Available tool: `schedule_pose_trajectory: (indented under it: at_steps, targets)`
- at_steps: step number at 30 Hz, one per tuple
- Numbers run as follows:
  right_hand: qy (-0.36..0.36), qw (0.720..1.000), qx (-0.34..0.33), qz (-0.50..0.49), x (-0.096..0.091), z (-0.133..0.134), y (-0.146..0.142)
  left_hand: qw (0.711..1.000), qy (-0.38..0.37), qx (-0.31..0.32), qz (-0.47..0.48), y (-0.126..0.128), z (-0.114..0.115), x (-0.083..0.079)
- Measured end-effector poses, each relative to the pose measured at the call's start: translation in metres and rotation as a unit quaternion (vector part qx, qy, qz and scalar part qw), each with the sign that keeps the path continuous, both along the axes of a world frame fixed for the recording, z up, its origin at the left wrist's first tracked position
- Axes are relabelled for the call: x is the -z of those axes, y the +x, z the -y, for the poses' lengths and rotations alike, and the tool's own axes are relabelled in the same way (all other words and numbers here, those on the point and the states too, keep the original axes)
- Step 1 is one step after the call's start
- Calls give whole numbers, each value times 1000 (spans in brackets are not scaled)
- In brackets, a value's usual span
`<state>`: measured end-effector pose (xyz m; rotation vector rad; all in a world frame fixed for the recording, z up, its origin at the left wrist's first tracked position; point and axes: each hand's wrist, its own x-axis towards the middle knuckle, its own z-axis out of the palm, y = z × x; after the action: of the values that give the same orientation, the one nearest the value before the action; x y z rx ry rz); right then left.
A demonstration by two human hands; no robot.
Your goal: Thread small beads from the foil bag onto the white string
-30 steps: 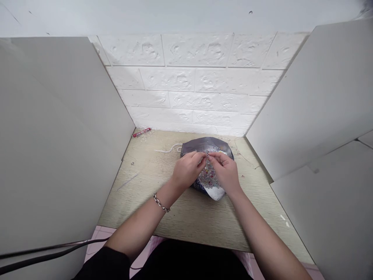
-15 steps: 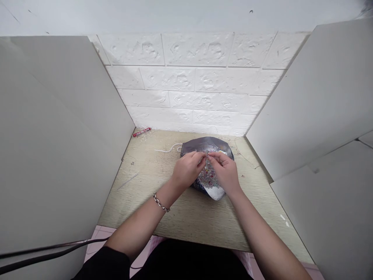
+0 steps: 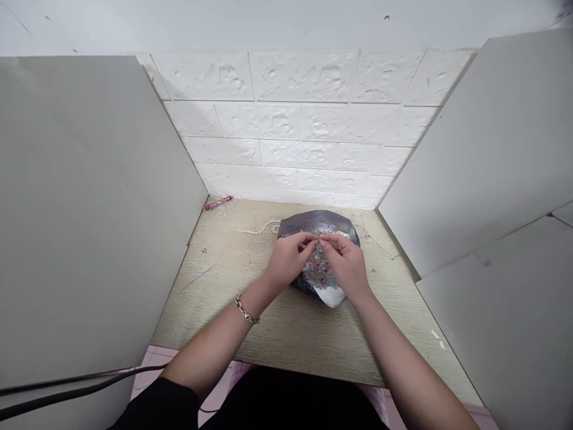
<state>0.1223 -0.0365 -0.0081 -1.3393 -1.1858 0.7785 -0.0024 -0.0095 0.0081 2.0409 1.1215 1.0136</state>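
View: head camera, the only view
Hands, count: two, both the person's own
Left hand (image 3: pixel 286 261): fingers curled narrow, thumb and forefinger pinched shut at the tips; the item in the pinch was too small to identify
Right hand (image 3: pixel 348 266): same narrow pinch, tips touching those of the left hand above the beads
Pouch, count: one; the silver foil pouch (image 3: pixel 313 222) lay open on the table (image 3: pixel 277 337), at its middle toward the wall, directly under both hands
Beads (image 3: pixel 319 273): one heap of mixed clear and pink pieces in the pouch mouth, between the two palms; too many to count
Bracelet, count: one chain bracelet (image 3: pixel 247 310) on the left wrist
White strand, count: one (image 3: pixel 259 229), just left of the pouch
Red packet, count: one (image 3: pixel 218 203), at the far left corner, well apart from the hands
Side panels, count: two; left panel (image 3: pixel 89 209), right panel (image 3: pixel 487 155)
White scraps, count: two (image 3: pixel 436 338), near the right edge of the table
Change from earlier frames: both hands stayed over the pouch with the pinch unchanged; the left wrist sat very slightly lower; the pouch, strand and packet had not moved
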Motion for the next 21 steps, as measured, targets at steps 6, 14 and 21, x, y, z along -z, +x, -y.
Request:
schedule_pose_trajectory:
  at_steps: [6,14,21]
  targets:
    - [5,1000,-13,11,-4,3,-1,960,-235,44,146,0,-5,-3]
    - [26,999,-13,12,-5,5,-1,936,-296,61,183,0,-7,-6]
    - [16,1000,-9,-18,-3,2,0,936,-287,69,190,0,-7,-7]
